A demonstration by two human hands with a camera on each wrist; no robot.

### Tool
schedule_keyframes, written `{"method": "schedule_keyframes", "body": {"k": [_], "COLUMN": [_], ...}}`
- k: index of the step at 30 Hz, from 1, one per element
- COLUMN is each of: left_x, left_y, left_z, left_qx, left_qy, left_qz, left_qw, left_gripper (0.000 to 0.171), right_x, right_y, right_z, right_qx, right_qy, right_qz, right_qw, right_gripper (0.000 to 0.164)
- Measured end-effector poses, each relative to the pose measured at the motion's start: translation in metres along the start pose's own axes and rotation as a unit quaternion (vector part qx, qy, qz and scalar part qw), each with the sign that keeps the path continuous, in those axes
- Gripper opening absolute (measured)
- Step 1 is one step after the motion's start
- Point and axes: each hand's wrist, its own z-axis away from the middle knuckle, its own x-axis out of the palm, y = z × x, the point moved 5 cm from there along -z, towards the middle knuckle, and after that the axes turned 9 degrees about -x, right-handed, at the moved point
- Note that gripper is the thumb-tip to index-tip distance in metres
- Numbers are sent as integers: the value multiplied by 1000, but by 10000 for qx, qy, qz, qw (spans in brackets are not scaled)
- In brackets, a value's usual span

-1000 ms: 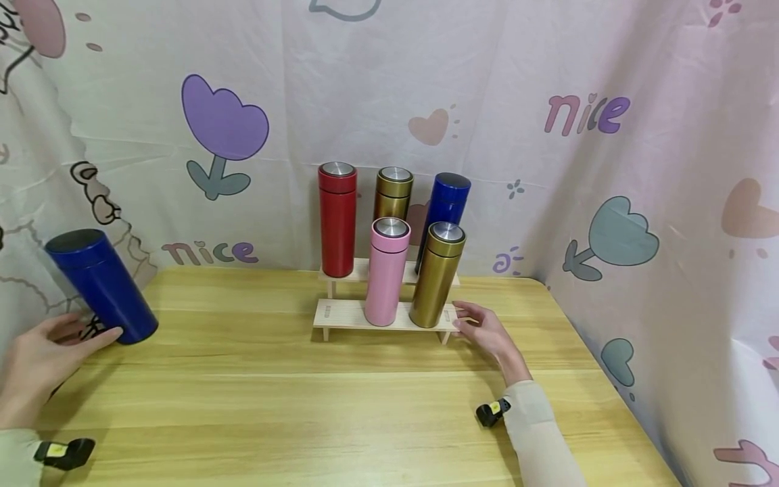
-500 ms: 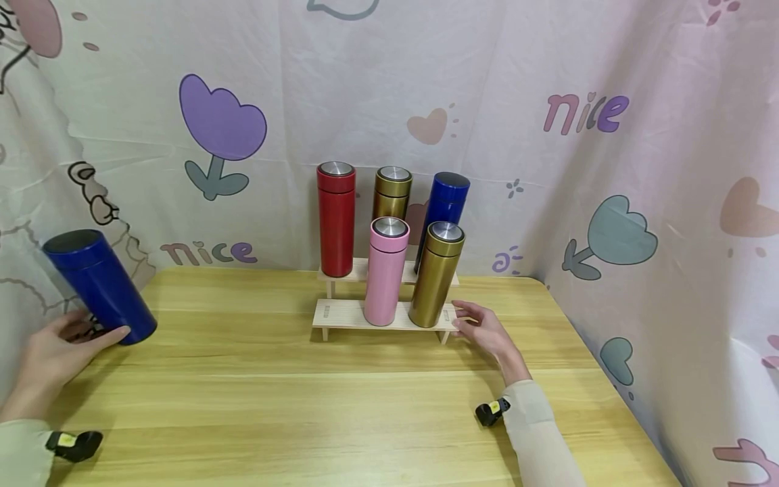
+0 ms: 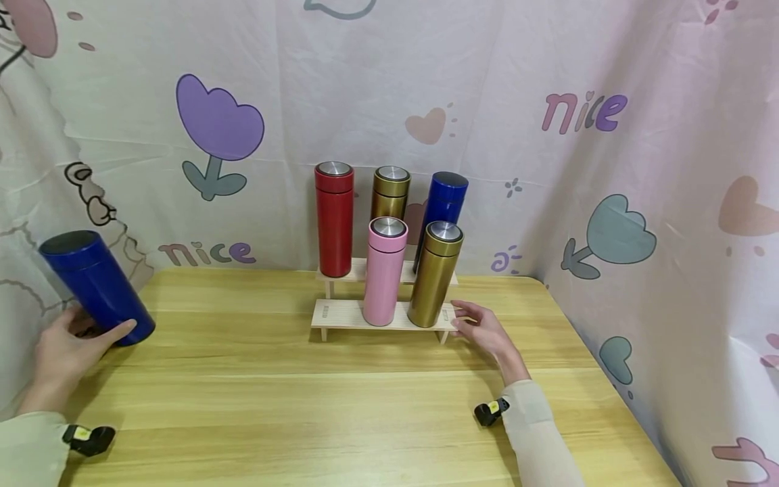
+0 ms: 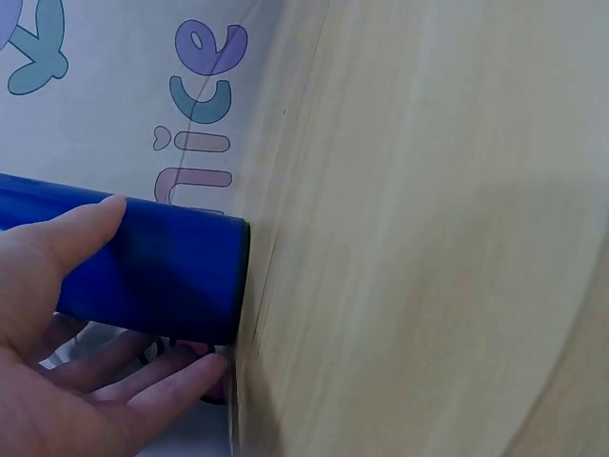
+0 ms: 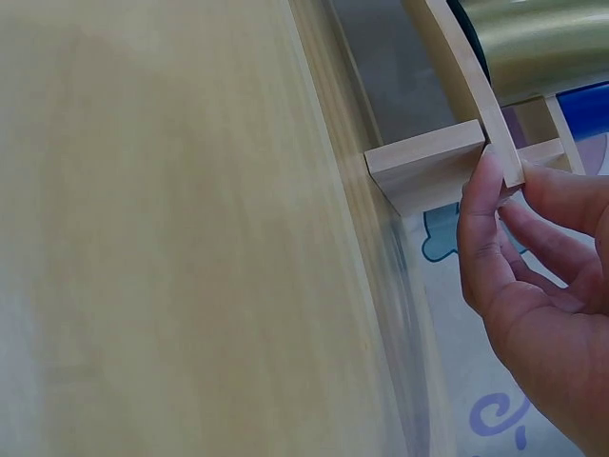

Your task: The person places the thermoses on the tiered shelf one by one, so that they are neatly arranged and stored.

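My left hand [image 3: 72,352] is at a blue thermos bottle [image 3: 97,284] on the table's left side, gripping it low. The left wrist view shows the thumb [image 4: 81,233] across one side of the blue bottle and the other fingers round the opposite side. My right hand [image 3: 483,331] pinches the right end of a two-step wooden rack [image 5: 433,157] between thumb and fingers. The lower step bears a pink bottle [image 3: 385,277] and a gold bottle [image 3: 435,277]. On the upper step stand a red bottle [image 3: 334,223], another gold bottle [image 3: 390,189] and a blue bottle [image 3: 444,193], the last two partly hidden.
The wooden table [image 3: 341,412] has its right edge running beside the right arm. A printed curtain [image 3: 499,61] hangs close behind and along both sides. Bare tabletop lies between the left blue bottle and the rack.
My left hand has come in to the right, its thumb now farther across the blue bottle. The bottle itself has barely shifted. My right hand keeps its place at the rack.
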Motion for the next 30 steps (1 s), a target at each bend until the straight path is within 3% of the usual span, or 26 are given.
{"method": "schedule_keyframes", "body": {"k": [13,23,30], "left_x": [-2,1,4], "left_y": [-4,6,4], "left_z": [-3,3,3], "left_qx": [166,674,673], "left_qy": [231,527,528], "left_qz": [13,143,120], "left_qw": [9996,9962,9963], "left_gripper": [90,84,89], "right_x": [2,-3,-1], "right_y": [-2,-1,-1], "right_z": [1,1,0], "right_qx": [-47,-122,-95], "right_qy": [-65,-22,-35], "right_qz": [8,31,44], "right_qw": [10000,9999,9999], "right_gripper": [56,56,55]}}
